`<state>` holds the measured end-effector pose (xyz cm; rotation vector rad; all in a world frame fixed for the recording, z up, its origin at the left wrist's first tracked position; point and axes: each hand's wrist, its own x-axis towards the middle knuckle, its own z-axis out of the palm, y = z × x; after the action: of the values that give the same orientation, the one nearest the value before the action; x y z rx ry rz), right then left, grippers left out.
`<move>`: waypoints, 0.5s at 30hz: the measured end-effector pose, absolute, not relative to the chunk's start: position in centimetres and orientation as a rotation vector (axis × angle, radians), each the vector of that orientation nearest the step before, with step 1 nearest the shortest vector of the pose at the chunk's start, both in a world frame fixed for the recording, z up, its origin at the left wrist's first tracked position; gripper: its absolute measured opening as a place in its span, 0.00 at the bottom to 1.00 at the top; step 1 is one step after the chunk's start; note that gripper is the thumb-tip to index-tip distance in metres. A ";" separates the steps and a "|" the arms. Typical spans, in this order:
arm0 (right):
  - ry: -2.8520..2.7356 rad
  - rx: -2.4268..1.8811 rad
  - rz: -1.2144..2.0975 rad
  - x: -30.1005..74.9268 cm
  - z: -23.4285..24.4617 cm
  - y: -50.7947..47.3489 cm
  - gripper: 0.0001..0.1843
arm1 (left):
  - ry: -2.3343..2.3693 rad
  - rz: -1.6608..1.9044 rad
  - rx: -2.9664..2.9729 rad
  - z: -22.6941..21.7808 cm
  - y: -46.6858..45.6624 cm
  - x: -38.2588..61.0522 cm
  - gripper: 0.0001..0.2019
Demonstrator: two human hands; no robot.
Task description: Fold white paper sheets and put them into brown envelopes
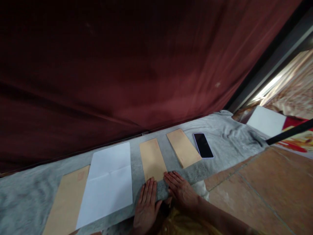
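A brown paper envelope (152, 157) lies flat in front of me on the grey cloth. My left hand (146, 204) rests flat with its fingertips at the envelope's near left corner. At the near right corner, my right hand (181, 189) lies with fingers stretched out and touching the edge. To the left is a stack of white paper (111, 182) with a crease across it. Another brown envelope (68, 199) lies partly under or beside that paper; I cannot tell which. Right of the middle envelope sits a thicker stack of brown envelopes (183, 147).
A phone (203, 145) with a dark screen lies right of the envelope stack. The grey cloth (227, 140) covers a narrow ledge. A dark red curtain (146, 65) hangs behind it. Brown floor tiles (269, 182), a dark bar (290, 132) and a white box (266, 120) are at the right.
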<state>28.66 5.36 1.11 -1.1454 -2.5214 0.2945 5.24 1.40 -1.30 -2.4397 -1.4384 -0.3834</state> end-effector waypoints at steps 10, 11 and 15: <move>-2.654 -1.073 0.401 28.0 1.2 5.4 0.32 | -1.432 -0.322 -2.446 -1.3 2.0 5.4 0.28; -2.652 -1.085 0.390 27.8 1.1 5.2 0.33 | -1.431 -0.310 -2.449 -1.3 2.1 5.3 0.27; -2.574 -1.184 0.340 26.8 0.7 4.6 0.33 | -1.455 -0.275 -2.468 -1.1 2.5 5.5 0.25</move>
<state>26.82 4.58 0.73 -1.1840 -2.5743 0.3396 5.48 2.46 -1.10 -2.4675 -1.4548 -0.2748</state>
